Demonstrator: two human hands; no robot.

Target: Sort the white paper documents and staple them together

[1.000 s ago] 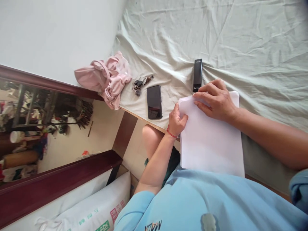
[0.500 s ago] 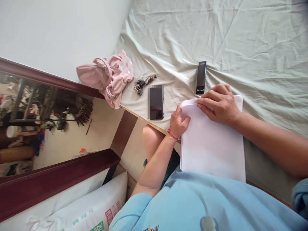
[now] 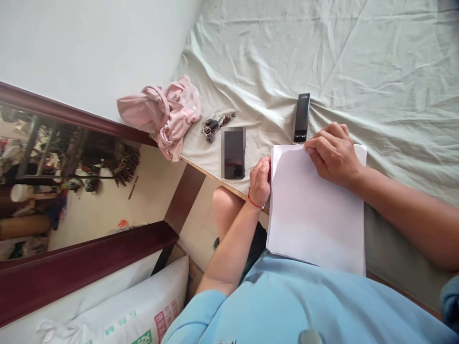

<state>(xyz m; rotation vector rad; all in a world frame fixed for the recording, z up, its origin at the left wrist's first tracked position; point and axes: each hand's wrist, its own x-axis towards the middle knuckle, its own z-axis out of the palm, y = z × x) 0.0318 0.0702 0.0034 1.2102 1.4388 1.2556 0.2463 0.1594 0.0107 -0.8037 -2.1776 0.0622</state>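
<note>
A stack of white paper (image 3: 317,210) lies at the table's near edge, against my blue shirt. My right hand (image 3: 333,153) is closed at the far edge of the stack, thumb and fingers pinching the top sheet, which bows up slightly at its far left corner. Beside the stack's left edge is my left hand (image 3: 260,181), fingers curled in, a red string on the wrist. Whether it grips the paper edge is hidden. Just beyond the paper lies a long black object (image 3: 302,117) that looks like a stapler.
Left of the paper are a black phone (image 3: 234,154), a bunch of keys (image 3: 211,128) and a crumpled pink cloth (image 3: 172,112). A wrinkled pale green sheet (image 3: 272,52) covers the table. A mirror (image 3: 89,191) and a white sack (image 3: 136,301) stand at the left.
My left hand has let go of the stack's far left corner and turned beside its left edge. My right hand has shifted slightly right, and the top sheet's left corner now bows.
</note>
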